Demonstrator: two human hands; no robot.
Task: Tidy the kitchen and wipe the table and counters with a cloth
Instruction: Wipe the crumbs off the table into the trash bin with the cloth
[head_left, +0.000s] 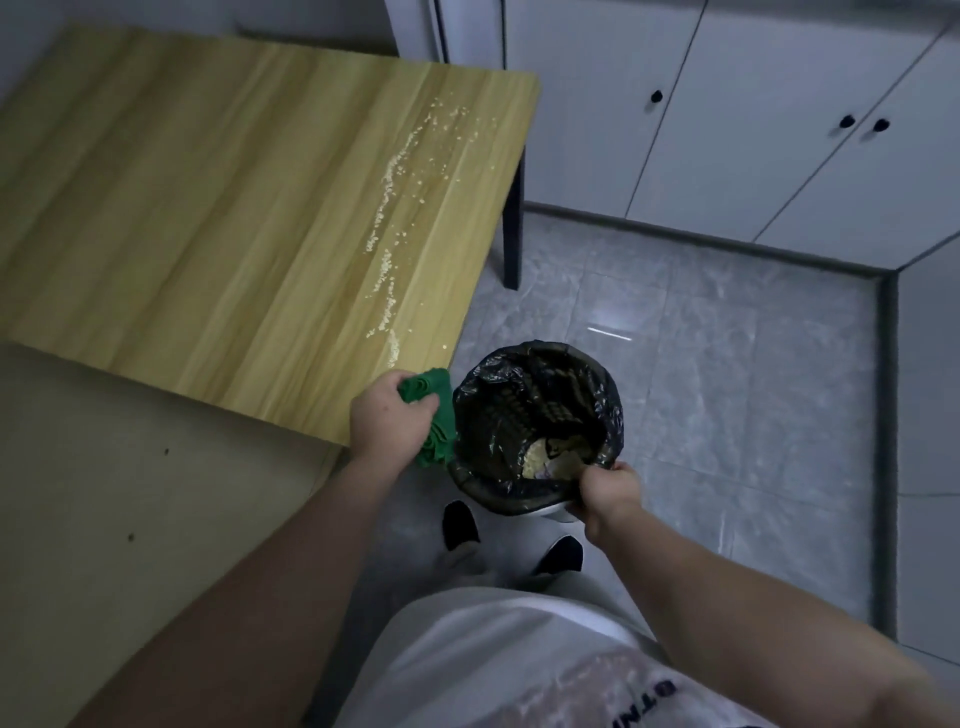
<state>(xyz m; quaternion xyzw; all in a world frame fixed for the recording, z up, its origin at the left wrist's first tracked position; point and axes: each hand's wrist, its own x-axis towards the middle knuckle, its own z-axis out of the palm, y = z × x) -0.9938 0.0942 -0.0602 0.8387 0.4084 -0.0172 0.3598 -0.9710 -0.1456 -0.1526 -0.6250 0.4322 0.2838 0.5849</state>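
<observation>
Bench (208, 208): pale wood-grain top filling the left of the view; its near right corner sits just beside the bin.
Crumbs (395, 171): a loose pale trail running along the right side of the bench, thickest toward the near edge and thinning toward the far corner.
Left grip (389, 421): the person's left hand, fingers clamped round the cloth, held at the near right corner of the bench.
Cloth (436, 410): green, bunched into thick folds; part bulges above the fist and a tail hangs below it, over the gap between bench edge and bin. It looks soft and dry, though the dim light makes that hard to judge.
Bin (615, 410): round, lined with a black bag, lifted off the floor and tilted toward the bench edge; some pale scraps lie at the bottom.
Right grip (608, 493): the right hand, fingers closed on the bin's near rim, holding it up.
Step in hand: sweeping crumbs off the bench into the bin, as I judge it.
Next move: carry the cloth back up the trail and drag the crumbs toward the corner, with the bin rim kept tight under the edge so nothing spills onto the floor (701, 364).
</observation>
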